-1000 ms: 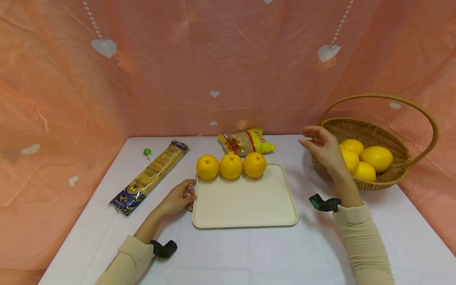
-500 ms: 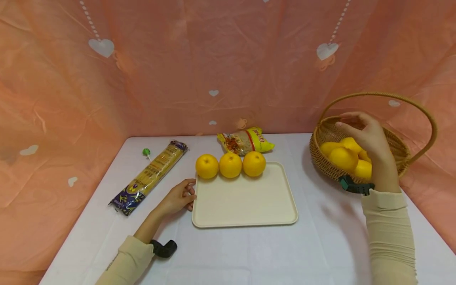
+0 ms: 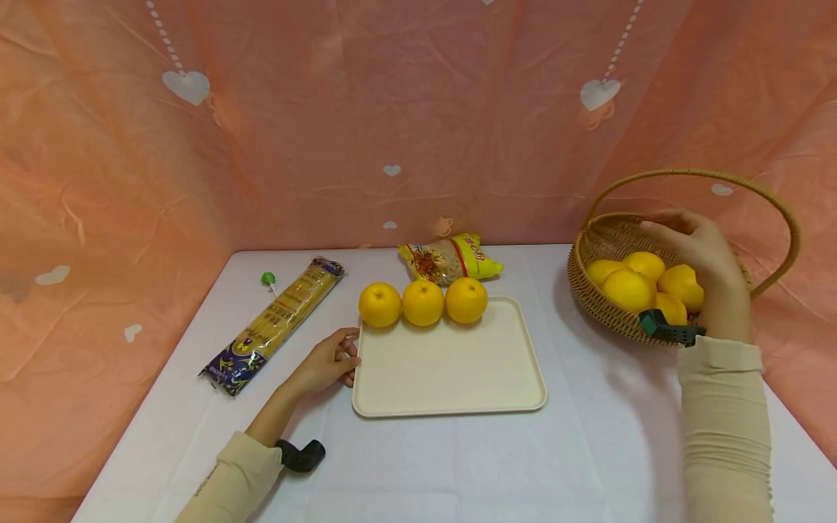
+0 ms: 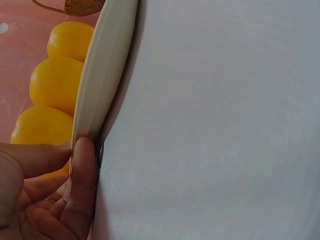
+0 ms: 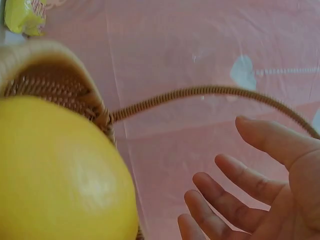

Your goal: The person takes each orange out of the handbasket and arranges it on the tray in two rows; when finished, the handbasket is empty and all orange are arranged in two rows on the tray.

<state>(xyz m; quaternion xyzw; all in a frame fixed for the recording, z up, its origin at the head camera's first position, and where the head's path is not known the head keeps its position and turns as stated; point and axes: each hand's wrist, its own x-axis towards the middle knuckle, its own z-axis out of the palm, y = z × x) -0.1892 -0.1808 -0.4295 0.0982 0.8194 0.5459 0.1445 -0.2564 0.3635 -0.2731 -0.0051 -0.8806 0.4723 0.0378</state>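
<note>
My left hand [image 3: 329,361] pinches the left rim of a cream tray [image 3: 451,370]; in the left wrist view, thumb and fingers sit on either side of the tray's edge. Three oranges [image 3: 423,303] stand in a row along the tray's back side. Over the right part of a wicker basket [image 3: 628,226] is my right hand [image 3: 709,250], its fingers spread and holding nothing in the right wrist view. Several yellow fruits [image 3: 629,290] lie in the basket below and left of that hand, one large yellow fruit [image 5: 65,175] close to the wrist camera.
A long pack of spaghetti [image 3: 275,323] lies at the left, beside a green lollipop [image 3: 269,279]. Behind the oranges rests a yellow food bag [image 3: 451,260]. The basket's tall handle [image 3: 693,173] arches above its opening. A pink curtain [image 3: 405,123] hangs behind the white table [image 3: 458,465].
My right hand has moved right, from the basket's left edge to above its right part, uncovering the fruits on the left. The left hand stays on the tray.
</note>
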